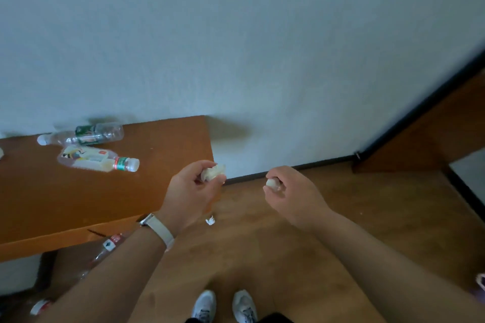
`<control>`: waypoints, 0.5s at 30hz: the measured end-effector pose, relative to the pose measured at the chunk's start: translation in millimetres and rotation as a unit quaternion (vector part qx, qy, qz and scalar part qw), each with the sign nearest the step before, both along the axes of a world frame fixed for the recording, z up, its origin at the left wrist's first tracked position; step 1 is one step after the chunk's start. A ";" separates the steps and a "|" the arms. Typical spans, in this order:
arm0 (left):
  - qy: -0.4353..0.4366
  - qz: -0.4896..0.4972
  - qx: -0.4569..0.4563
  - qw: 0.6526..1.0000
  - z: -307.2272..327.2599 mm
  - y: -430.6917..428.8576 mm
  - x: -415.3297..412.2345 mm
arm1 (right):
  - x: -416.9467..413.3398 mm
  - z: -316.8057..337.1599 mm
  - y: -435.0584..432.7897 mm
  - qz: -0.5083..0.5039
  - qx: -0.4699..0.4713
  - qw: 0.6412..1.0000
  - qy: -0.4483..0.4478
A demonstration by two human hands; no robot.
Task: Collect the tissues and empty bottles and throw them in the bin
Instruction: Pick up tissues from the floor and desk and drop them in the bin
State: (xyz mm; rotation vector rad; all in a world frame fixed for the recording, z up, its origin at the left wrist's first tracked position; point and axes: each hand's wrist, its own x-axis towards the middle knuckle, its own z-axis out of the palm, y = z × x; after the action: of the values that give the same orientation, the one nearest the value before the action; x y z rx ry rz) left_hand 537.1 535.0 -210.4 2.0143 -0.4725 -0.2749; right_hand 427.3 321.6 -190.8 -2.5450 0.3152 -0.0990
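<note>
The left hand (193, 186) holds a crumpled tissue (214, 172); its grip is closed, with the paper between the thumb and curled fingers, beside the corner of the tabletop (131, 191). The right hand (291, 191) has a closed grip on a second tissue (271, 183), above the floor (288, 257). On the tabletop, near the wall, a green-label bottle (84, 135) and a red-band bottle (97, 160) lie on their sides, close together. A small tissue scrap (210, 221) lies on the floor. A floor bottle (109, 245) lies under the tabletop, partly hidden by the left arm.
</note>
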 end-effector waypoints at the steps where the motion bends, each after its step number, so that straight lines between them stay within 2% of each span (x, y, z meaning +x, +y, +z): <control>1: -0.007 -0.017 -0.004 1.000 0.6 -8.3 3.3 | -6.2 6.6 -3.5 -0.032 0.000 0.999 0.004; 7: -0.022 -0.133 -0.038 0.990 9.0 -78.3 -3.3 | -65.1 35.6 -21.7 -0.207 0.004 0.978 -0.020; 15: -0.027 -0.286 -0.040 0.957 22.2 -193.2 -60.7 | -158.2 44.7 -79.5 -0.353 0.010 0.934 -0.049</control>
State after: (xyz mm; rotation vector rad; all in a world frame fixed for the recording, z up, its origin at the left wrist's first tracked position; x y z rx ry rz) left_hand 476.5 341.8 -188.2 1.7712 -1.0840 -0.5425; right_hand 269.0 242.1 -146.1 -2.2731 1.1664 -0.4875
